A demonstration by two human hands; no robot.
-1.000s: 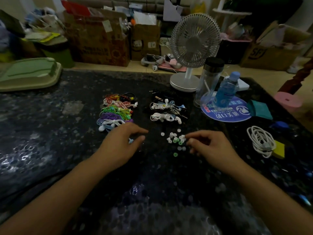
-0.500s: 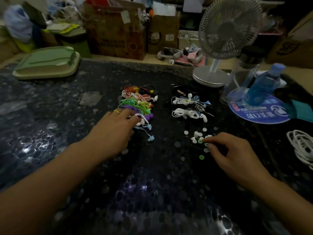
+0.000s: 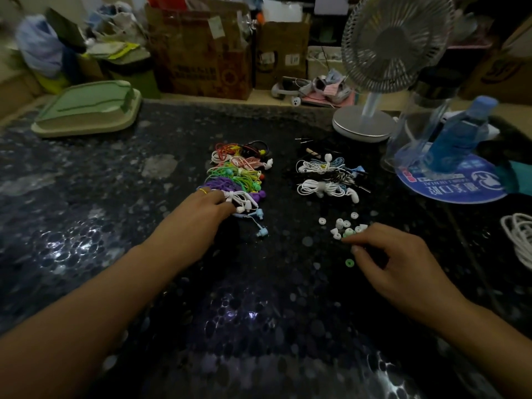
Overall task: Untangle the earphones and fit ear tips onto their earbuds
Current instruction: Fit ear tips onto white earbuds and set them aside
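Note:
A pile of coiled coloured earphones (image 3: 233,174) lies mid-table, and a second group of white, blue and black ones (image 3: 325,180) is to its right. My left hand (image 3: 207,208) reaches onto the near end of the coloured pile, its fingers curled round a white earphone bundle (image 3: 246,200). A pale blue earbud (image 3: 262,231) trails out just beside it. Loose white and green ear tips (image 3: 339,226) are scattered in front of the right group. My right hand (image 3: 388,260) is curled over them, index tip touching one; a pinch is not visible. A green ear tip (image 3: 349,262) lies beside the thumb.
A desk fan (image 3: 365,122), a clear tumbler (image 3: 414,133) and a blue bottle (image 3: 460,133) on a round blue pad (image 3: 449,191) stand at the back right. A white cable coil (image 3: 518,237) lies at the right edge, a green lidded tray (image 3: 86,110) back left.
My left hand has moved forward from the bare table onto the coloured pile and taken the white bundle. My right hand stays at the ear tips. The view has swung left.

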